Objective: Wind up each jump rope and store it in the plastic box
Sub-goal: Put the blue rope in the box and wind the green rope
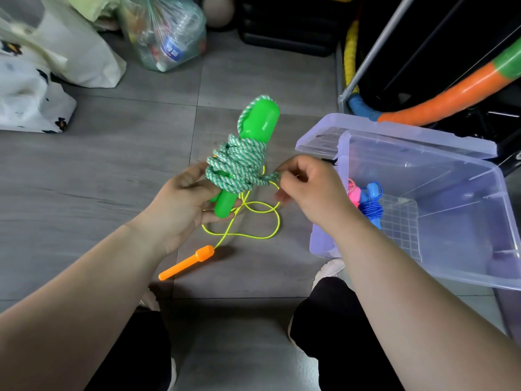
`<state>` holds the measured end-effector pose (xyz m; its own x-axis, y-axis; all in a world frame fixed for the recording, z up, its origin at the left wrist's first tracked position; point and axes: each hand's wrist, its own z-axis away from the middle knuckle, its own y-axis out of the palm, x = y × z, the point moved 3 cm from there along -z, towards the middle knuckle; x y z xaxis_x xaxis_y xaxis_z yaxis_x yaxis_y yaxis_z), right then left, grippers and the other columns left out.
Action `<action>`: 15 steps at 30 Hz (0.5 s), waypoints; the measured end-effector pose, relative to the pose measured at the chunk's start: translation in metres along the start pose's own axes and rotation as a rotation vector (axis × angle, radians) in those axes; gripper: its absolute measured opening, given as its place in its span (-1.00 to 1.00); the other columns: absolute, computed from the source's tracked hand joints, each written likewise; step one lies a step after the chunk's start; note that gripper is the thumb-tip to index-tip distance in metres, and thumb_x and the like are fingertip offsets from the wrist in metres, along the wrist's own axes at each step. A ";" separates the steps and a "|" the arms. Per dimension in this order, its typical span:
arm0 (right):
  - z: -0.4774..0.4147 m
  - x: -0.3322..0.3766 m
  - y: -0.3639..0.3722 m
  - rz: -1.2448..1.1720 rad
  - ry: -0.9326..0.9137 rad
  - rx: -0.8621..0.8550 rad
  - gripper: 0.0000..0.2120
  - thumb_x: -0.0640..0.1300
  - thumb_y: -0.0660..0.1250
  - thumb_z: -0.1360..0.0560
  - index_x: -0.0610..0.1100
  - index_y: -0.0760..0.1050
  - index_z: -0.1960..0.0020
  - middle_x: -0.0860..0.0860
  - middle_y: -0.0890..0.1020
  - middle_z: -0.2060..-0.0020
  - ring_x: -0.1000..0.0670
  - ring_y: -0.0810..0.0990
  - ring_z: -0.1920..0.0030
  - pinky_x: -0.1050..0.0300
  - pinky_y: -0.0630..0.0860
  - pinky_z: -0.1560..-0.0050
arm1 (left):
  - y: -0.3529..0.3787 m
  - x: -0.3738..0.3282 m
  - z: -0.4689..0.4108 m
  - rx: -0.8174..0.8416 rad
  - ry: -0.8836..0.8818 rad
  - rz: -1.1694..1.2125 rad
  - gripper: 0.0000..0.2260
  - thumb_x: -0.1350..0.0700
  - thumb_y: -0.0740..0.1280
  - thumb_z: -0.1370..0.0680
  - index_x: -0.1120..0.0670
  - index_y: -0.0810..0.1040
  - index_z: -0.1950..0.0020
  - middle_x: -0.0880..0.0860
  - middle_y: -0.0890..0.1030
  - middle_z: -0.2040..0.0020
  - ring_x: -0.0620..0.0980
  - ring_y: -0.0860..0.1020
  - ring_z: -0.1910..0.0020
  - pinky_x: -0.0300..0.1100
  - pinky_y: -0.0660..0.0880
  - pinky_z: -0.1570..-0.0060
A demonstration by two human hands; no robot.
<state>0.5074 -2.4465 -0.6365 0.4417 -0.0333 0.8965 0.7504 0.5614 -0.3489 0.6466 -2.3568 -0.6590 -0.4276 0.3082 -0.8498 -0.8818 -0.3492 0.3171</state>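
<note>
The green handles point(259, 119) of a jump rope are held in the left grip point(183, 201). Its fingers are curled round their lower end, and its thumb is laid against the green-and-white cord point(239, 165), which is wound thickly round the middle of the handles. The upper end of the handles is tilted up and away, beyond the left grip. The loose tail of that cord is pinched between thumb and forefinger of the right grip point(307, 190), just to the right of the coil, and the remaining fingers are loosely curled. The two grips are near each other, with the coil between them.

Beneath and between the grips, a thin yellow cord point(253, 221) is spread in loose loops on the grey floor point(112, 179). It is joined to an orange handle point(186, 262), which lies on the floor just below the left wrist.

To the right of the right grip, a clear plastic box point(451, 170) is set open on the floor, with its lid point(366, 128) seen at its far side. In the corner nearest the right grip, a wound blue jump rope point(372, 204) and a pink jump rope point(353, 193) are stored side by side.

Well beyond the left grip, white bags point(28, 100) and a clear plastic bag point(166, 32) are gathered. Beyond the right grip, an orange-and-green hoop point(451, 94) is seen. A white shoe point(329, 270) is visible below the right forearm.
</note>
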 end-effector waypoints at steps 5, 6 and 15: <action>-0.001 0.002 -0.011 -0.132 0.037 -0.104 -0.74 -0.33 0.13 -0.51 -0.07 0.40 0.29 -0.03 0.54 0.44 0.19 0.53 0.60 0.44 0.43 0.50 | 0.001 -0.004 0.000 -0.045 0.066 0.017 -0.73 0.35 0.19 -0.50 0.09 0.42 -0.14 -0.08 0.68 0.33 -0.11 0.63 0.39 -0.26 0.59 0.38; -0.001 0.001 -0.013 -0.137 0.036 -0.127 -0.74 -0.32 0.14 -0.51 -0.07 0.40 0.30 0.02 0.56 0.51 0.19 0.52 0.60 0.44 0.42 0.50 | 0.001 -0.005 0.000 -0.046 0.082 0.010 -0.70 0.34 0.24 -0.46 0.09 0.42 -0.14 -0.08 0.68 0.32 -0.12 0.64 0.38 -0.27 0.57 0.40; -0.003 0.002 -0.019 -0.094 -0.050 -0.226 -0.86 -0.28 0.16 -0.53 -0.16 0.44 0.17 0.01 0.51 0.49 0.23 0.51 0.56 0.50 0.40 0.43 | -0.006 -0.007 -0.004 -0.216 0.180 -0.198 -0.64 0.38 0.16 -0.53 0.09 0.39 -0.27 -0.13 0.67 0.27 -0.19 0.62 0.34 -0.15 0.59 0.20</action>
<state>0.4956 -2.4598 -0.6287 0.3440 -0.0330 0.9384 0.8805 0.3585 -0.3101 0.6558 -2.3606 -0.6564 -0.1933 0.2339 -0.9528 -0.8733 -0.4836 0.0585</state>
